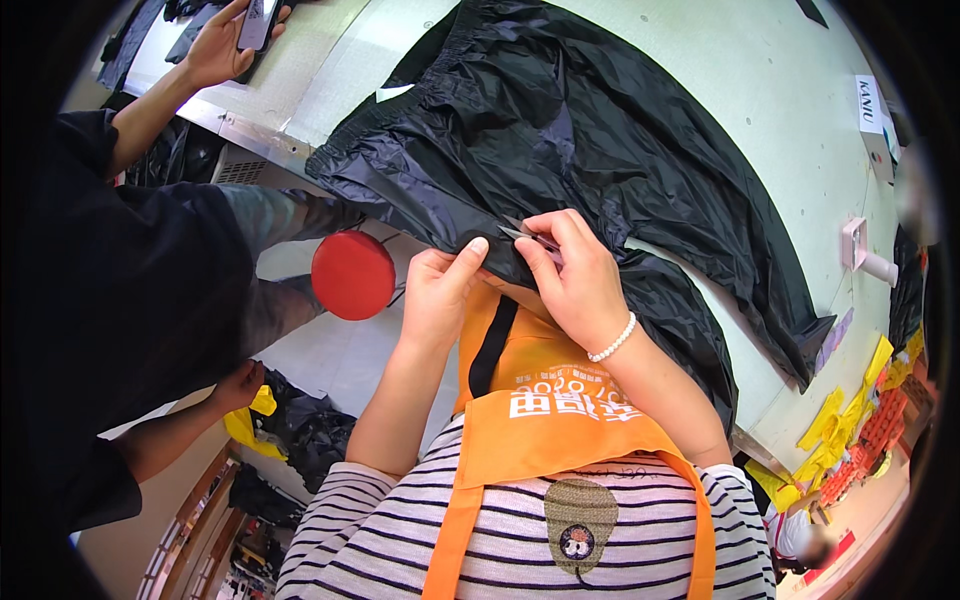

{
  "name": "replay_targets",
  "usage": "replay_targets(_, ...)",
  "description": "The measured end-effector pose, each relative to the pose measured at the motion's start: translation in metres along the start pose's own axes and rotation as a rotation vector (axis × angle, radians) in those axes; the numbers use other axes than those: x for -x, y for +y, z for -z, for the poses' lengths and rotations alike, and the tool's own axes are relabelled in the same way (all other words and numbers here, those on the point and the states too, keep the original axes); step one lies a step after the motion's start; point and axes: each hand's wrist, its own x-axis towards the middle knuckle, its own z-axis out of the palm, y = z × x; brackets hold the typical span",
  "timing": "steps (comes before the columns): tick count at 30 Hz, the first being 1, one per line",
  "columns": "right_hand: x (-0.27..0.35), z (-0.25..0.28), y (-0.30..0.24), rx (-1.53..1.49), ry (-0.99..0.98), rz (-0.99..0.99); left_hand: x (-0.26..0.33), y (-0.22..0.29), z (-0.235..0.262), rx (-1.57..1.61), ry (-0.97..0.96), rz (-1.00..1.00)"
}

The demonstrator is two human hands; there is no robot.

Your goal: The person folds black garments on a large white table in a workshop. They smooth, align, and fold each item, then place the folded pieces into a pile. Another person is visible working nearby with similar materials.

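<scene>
The left hand [437, 295] pinches the near edge of the trousers [640, 130], which lie mostly beyond both hands, spread over the surface [780, 150]; the right hand [580, 275] grips snips [520, 233] that point toward the left thumb [467, 260]

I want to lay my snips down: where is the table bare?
Bare tabletop separates black trousers from the white box; another patch, waistband from co-worker's phone. Crowded: near edge, with trousers, left hand, right hand.
</scene>
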Motion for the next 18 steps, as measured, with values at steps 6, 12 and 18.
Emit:
replay_targets(6,0.004,0.002,0.005,0.059,0.030,0.041,-0.002,-0.001,0.001,0.001,0.010,0.001)
replay_targets(12,0.001,0.000,-0.002,0.040,0.006,0.004,0.000,0.000,0.000,-0.024,0.005,0.000)
replay_targets(18,-0.003,-0.009,0.002,0.082,0.055,0.105,0.002,0.002,-0.002,-0.026,0.028,0.008)
